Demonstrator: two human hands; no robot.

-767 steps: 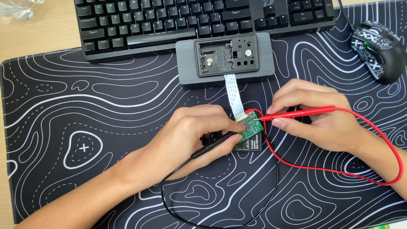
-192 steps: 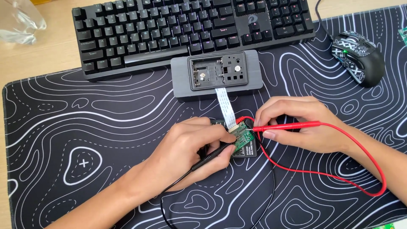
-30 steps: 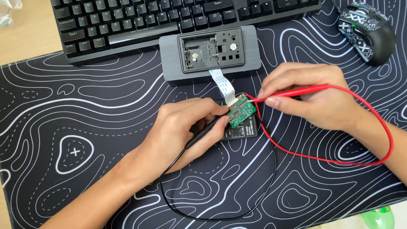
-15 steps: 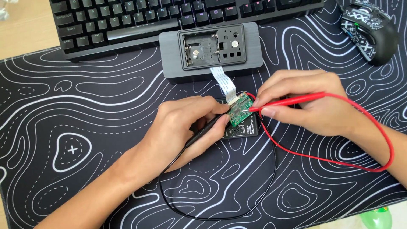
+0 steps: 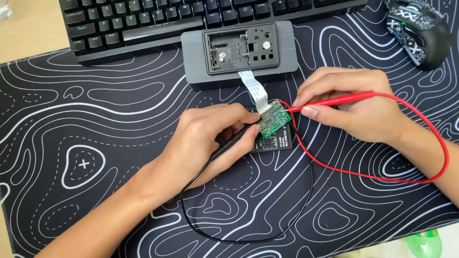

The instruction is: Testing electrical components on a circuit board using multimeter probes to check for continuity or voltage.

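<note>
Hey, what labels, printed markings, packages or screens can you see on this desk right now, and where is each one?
Multimeter face: small black panel with white print, under the green circuit board, between the left hand and right hand.
Keyboard: black, top edge, pale key legends.
Mouse: black, top right, white pattern.
No packages or lit screens in view.

A small black rectangular meter with a white printed label (image 5: pixel 278 141) lies just near of the green circuit board I probe, at the mat's middle; no packages or screens show.
</note>
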